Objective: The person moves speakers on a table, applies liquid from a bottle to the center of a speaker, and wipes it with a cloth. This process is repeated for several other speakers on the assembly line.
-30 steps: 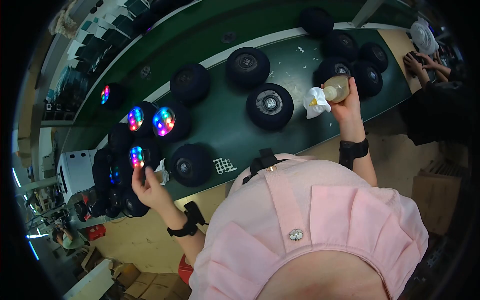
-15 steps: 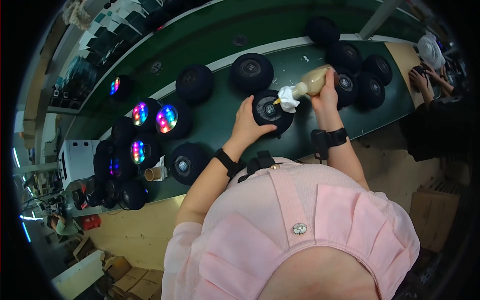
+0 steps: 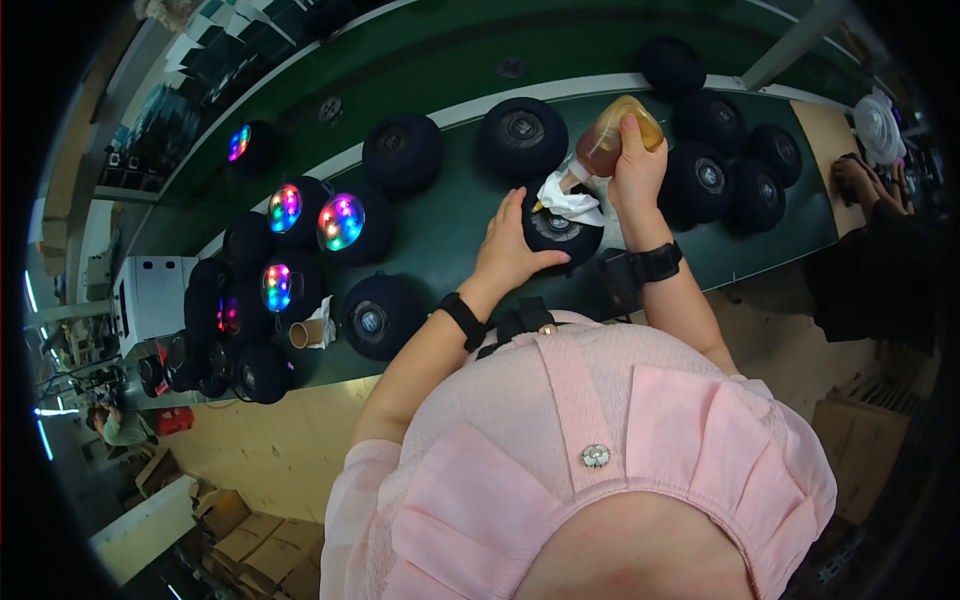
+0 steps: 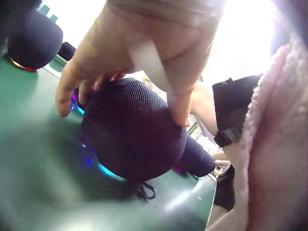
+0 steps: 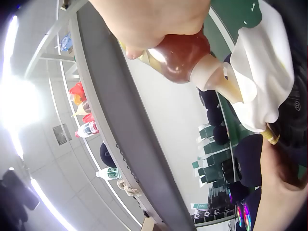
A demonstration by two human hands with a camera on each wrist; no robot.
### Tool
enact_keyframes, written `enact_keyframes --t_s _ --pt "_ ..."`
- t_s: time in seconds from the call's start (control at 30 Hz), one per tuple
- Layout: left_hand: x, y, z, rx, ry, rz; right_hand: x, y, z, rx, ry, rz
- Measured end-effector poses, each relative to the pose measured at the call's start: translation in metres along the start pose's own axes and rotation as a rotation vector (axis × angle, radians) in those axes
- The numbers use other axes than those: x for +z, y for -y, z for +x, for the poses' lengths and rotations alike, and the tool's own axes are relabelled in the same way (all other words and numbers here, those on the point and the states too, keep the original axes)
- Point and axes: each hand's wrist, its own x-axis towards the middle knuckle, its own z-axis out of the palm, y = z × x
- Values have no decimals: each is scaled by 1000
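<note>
My left hand [image 3: 508,250] grips the side of a dark fabric-covered round speaker [image 3: 575,243], thumb on the near side. The left wrist view shows the fingers and thumb of that hand [image 4: 149,48] spread round the mesh speaker [image 4: 132,127], with blue light at its lower edge. My right hand [image 3: 637,175] holds a tilted squeeze bottle [image 3: 605,140] of amber liquid, white tissue [image 3: 572,202] wrapped at its nozzle. The yellowish tip touches or nearly touches the speaker's rim; I cannot tell which. In the right wrist view the bottle [image 5: 180,57] points toward the speaker.
Several similar speakers stand on the green table [image 3: 455,230], some with coloured lights [image 3: 342,221] at the left. A paper cup [image 3: 305,334] lies beside a tissue at the near edge. Another person's hands [image 3: 858,180] work at the far right, near a white fan [image 3: 877,128].
My left hand has come from the lit speakers at the left to the middle speaker. My right hand has moved left, tipping the bottle over that speaker.
</note>
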Motion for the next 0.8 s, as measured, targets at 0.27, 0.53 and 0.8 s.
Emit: enact_keyframes --t_s 0.27,0.53,0.8 --pt "0 -1 0 -14 4 8 8 -2 -2 -122 65 -155" --pt "-1 0 3 -30 43 13 18 13 -15 -301 157 -268" --pt "-3 -5 3 -45 34 49 -5 6 -17 -223 46 -69"
